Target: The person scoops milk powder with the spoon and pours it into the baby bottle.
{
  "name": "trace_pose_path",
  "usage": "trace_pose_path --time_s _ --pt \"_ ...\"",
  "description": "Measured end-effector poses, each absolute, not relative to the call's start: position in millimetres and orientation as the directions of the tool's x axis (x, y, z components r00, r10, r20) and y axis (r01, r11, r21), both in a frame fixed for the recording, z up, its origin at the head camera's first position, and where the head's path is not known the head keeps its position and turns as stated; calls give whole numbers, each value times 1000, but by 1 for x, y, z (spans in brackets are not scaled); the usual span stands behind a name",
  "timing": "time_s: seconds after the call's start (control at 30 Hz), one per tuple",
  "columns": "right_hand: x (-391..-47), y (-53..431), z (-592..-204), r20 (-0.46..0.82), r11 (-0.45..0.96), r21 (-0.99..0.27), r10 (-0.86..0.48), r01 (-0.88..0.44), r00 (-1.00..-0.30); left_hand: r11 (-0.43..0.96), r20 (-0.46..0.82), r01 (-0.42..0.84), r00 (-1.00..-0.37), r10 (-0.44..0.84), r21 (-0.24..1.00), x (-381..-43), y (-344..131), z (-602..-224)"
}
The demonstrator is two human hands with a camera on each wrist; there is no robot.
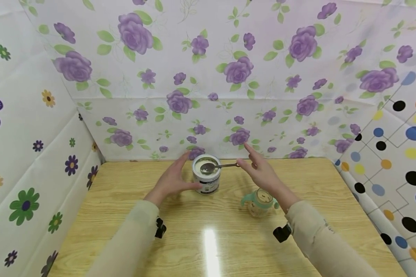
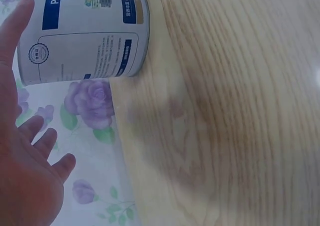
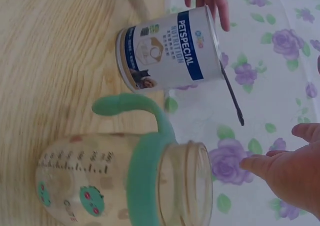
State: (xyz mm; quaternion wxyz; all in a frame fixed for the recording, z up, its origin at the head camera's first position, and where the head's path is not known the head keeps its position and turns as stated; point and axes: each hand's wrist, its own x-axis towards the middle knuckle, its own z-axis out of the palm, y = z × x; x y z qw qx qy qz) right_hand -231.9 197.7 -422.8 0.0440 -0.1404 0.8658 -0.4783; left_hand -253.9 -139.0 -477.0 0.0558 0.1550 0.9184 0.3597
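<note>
Holding the left hand [image 1: 172, 180] spread in a wide C at the left of the can [image 1: 210, 185], with thumb straight out toward its front and fingers stretched toward its far side. Gripping nothing with it; impossible to tell of any contact between thumb and label. Holding the right hand [image 1: 262, 173] loosely spread too, to the right of the can, with thumb and forefinger extended and parted. Empty there as well, with a gap to the spoon [image 1: 208, 168], laid across the can's mouth with bowl over the pale contents and handle jutting out rightward. Reaching both forearms, in pale sleeves [image 1: 130, 234], forward and slanting inward toward the can. Passing with the right wrist near the two-handled bottle [image 1: 256, 209], upright on the table [image 1: 180, 234], right of the can and nearer.
</note>
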Motion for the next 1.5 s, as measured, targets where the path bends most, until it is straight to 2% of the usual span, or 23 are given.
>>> trace_pose_path --time_s 0.7,1.07,1.5 --pt "-224 176 -443 -67 175 -984 -209 30 -976 482 23 153 -964 265 863 -257 -125 -500" --pt "-222 164 -455 -43 35 -999 -167 38 -985 367 13 124 -957 290 922 -258 -115 -508" --pt "-216 151 -459 -42 -125 -990 -128 58 -991 330 31 125 -961 276 936 -257 -104 -512"
